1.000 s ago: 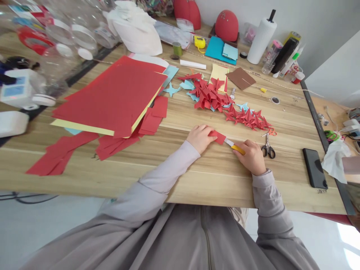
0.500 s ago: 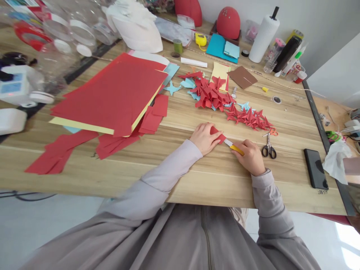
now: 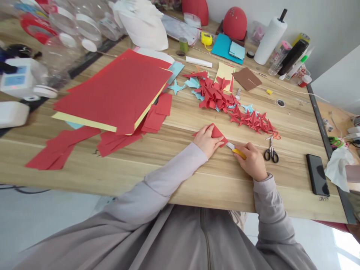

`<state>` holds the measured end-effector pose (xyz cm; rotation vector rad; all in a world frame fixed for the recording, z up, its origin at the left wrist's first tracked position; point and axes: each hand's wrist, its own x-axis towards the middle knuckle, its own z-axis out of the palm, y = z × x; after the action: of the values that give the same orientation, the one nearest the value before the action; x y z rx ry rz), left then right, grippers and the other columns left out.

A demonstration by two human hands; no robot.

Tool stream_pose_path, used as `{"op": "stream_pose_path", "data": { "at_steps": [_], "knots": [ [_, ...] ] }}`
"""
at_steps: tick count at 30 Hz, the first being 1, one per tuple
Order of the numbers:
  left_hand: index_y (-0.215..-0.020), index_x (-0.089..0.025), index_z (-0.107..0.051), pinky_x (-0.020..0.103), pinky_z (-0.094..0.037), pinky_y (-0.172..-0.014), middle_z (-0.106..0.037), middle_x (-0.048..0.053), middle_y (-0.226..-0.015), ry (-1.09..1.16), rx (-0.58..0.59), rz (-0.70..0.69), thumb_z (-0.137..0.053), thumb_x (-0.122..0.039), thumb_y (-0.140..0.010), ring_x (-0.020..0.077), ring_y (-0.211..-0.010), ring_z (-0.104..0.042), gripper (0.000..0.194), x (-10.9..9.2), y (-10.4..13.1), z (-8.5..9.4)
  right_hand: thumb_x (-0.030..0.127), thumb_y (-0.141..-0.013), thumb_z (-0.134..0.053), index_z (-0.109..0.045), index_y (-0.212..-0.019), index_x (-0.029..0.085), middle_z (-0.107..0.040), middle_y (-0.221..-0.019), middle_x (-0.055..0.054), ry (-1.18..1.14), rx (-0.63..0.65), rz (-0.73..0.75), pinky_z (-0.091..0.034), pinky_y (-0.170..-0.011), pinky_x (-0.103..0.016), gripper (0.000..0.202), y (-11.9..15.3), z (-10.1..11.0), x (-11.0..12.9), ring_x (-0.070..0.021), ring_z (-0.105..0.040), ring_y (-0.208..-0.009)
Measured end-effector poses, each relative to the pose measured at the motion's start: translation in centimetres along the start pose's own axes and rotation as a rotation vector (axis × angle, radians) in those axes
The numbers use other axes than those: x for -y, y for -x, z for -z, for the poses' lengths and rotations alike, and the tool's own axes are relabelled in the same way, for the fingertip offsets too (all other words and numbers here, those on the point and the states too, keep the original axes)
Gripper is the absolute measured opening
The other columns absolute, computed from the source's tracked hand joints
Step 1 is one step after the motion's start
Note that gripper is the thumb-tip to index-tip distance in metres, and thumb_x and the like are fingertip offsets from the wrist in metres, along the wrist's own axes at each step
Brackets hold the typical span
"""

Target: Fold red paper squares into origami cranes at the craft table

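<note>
A piece of red paper (image 3: 217,132) lies on the wooden table under my left hand (image 3: 206,141). That hand is closed on the paper, with fingers bent over it, covering part of it; a small red tip shows on the hand's far left side. My right hand (image 3: 253,160) grips a yellow utility knife (image 3: 240,153). Its blade points left and meets the paper's right corner. Black-handled scissors (image 3: 271,152) rest just right of my right hand. Beyond both hands lie several folded red paper stars (image 3: 216,93), with some light blue ones (image 3: 176,87) among and beside them.
Large red sheets (image 3: 118,90) are stacked at left, with cut red strips (image 3: 63,148) before them. A black phone (image 3: 317,174) lies at right. Brown paper (image 3: 247,78), a yellow tape measure (image 3: 206,39) and a white bottle (image 3: 270,41) are farther back. Clear plastic jars (image 3: 87,28) crowd the back left.
More of the red paper shows around my left hand, and its shape looks wider and more triangular. The knife blade stays at its right corner. The whole view has shifted slightly.
</note>
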<state>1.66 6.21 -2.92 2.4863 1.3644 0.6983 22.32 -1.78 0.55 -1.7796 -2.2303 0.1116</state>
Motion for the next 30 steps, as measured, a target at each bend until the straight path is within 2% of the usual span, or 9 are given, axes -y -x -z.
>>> {"op": "stream_pose_path", "data": {
  "at_steps": [5, 8, 13, 23, 30],
  "knots": [
    [-0.124, -0.002, -0.056, 0.050, -0.033, -0.107, -0.045, 0.027, -0.137, -0.079, 0.029, 0.072, -0.055, -0.047, -0.084, 0.0354, -0.129, -0.041, 0.060, -0.1, 0.1, -0.9, 0.035, -0.087, -0.055, -0.067, -0.112, 0.021, -0.057, -0.086, -0.007, 0.016, -0.005, -0.007, -0.045, -0.071, -0.029, 0.030, 0.1, 0.0, 0.0, -0.0189, -0.056, -0.078],
    [-0.127, 0.006, -0.050, 0.048, -0.030, -0.110, -0.042, 0.030, -0.138, -0.112, 0.072, 0.099, -0.053, -0.047, -0.085, 0.0359, -0.132, -0.038, 0.068, 0.0, 0.0, -1.1, 0.035, -0.087, -0.055, -0.068, -0.110, 0.021, -0.057, -0.085, -0.007, 0.000, -0.013, -0.021, -0.045, -0.071, -0.029, 0.030, 0.2, -0.1, 0.0, -0.0185, -0.056, -0.077],
    [-0.129, 0.002, -0.049, 0.046, -0.030, -0.110, -0.042, 0.027, -0.140, -0.117, 0.057, 0.097, -0.052, -0.049, -0.086, 0.0342, -0.132, -0.039, 0.067, 0.1, 0.1, -1.4, 0.035, -0.086, -0.057, -0.069, -0.108, 0.021, -0.057, -0.084, -0.006, -0.029, -0.023, -0.043, -0.044, -0.069, -0.028, 0.029, 0.2, -0.2, -0.2, -0.0179, -0.056, -0.075],
    [-0.128, 0.003, -0.050, 0.046, -0.028, -0.112, -0.041, 0.027, -0.140, -0.108, 0.087, 0.112, -0.053, -0.047, -0.085, 0.0339, -0.133, -0.038, 0.065, 0.0, -0.1, -1.2, 0.033, -0.083, -0.060, -0.071, -0.102, 0.021, -0.057, -0.082, -0.006, -0.022, -0.053, -0.075, -0.043, -0.066, -0.028, 0.025, 0.2, 0.2, -1.0, -0.0177, -0.055, -0.074],
    [-0.127, 0.000, -0.052, 0.047, -0.030, -0.110, -0.044, 0.025, -0.138, -0.091, 0.041, 0.072, -0.052, -0.049, -0.085, 0.0341, -0.131, -0.041, 0.064, 0.4, 0.1, -1.8, 0.035, -0.085, -0.058, -0.070, -0.106, 0.023, -0.057, -0.084, -0.007, 0.003, -0.059, 0.001, -0.043, -0.070, -0.030, 0.027, -0.1, -0.2, -0.6, -0.0185, -0.054, -0.077]
  ]
}}
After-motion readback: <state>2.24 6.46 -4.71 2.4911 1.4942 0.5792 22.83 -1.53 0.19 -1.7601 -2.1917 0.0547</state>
